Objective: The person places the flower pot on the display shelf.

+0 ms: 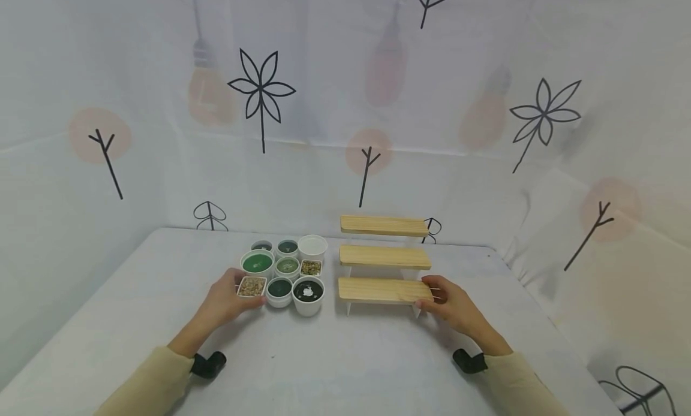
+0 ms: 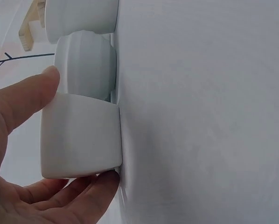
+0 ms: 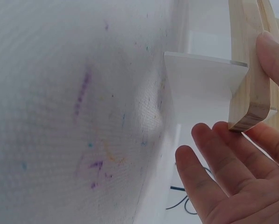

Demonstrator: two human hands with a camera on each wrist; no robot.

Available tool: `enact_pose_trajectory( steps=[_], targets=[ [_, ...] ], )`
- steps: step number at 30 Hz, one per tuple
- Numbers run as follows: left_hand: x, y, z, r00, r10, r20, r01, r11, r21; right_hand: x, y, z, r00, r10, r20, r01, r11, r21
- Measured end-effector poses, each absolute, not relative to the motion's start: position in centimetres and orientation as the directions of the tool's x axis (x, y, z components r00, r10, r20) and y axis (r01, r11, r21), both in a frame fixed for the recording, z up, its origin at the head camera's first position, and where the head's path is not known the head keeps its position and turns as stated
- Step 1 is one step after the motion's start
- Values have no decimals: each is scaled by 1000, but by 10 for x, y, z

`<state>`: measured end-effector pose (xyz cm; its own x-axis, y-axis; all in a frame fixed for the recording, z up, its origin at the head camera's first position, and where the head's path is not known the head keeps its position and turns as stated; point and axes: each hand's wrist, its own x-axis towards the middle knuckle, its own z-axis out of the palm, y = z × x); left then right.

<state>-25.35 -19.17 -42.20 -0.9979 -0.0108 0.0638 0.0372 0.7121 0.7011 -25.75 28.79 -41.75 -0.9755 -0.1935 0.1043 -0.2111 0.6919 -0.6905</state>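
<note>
My left hand point(image 1: 229, 297) grips a small square white pot point(image 1: 252, 286) filled with tan gravel, thumb on its right side and fingers on its left. In the left wrist view the pot point(image 2: 81, 135) stands on the table, and the thumb tip also reaches the rounded pot point(image 2: 86, 65) beside it. My right hand point(image 1: 450, 305) holds the right end of the lowest shelf point(image 1: 383, 290) of a three-tier wooden stand, thumb at its front edge. In the right wrist view the index finger lies by the shelf end point(image 3: 254, 107); the other fingers extend past it, fairly straight.
Several white pots with green or dark fillings, such as a green one point(image 1: 257, 262) and a dark one point(image 1: 308, 293), cluster left of the stand. One white pot point(image 1: 312, 246) stands at their back. The white-covered table point(image 1: 324, 362) meets a patterned cloth backdrop point(image 1: 313, 182).
</note>
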Motion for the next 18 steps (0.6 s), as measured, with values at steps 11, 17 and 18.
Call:
enact_pose_trajectory(
  steps=[11,17,18],
  targets=[
    [-249,-190,-418,-998,-28,54,18,708,706,-258,288,-416,-976,-195,101,-210,691,-692],
    [-246,-193,-414,-998,-38,45,4,714,700,-257,287,-417,-979,-184,90,-194,694,-693],
    [-245,-193,-413,-998,-37,49,8,719,695,-257,287,-417,-980,-181,88,-191,695,-693]
  ],
)
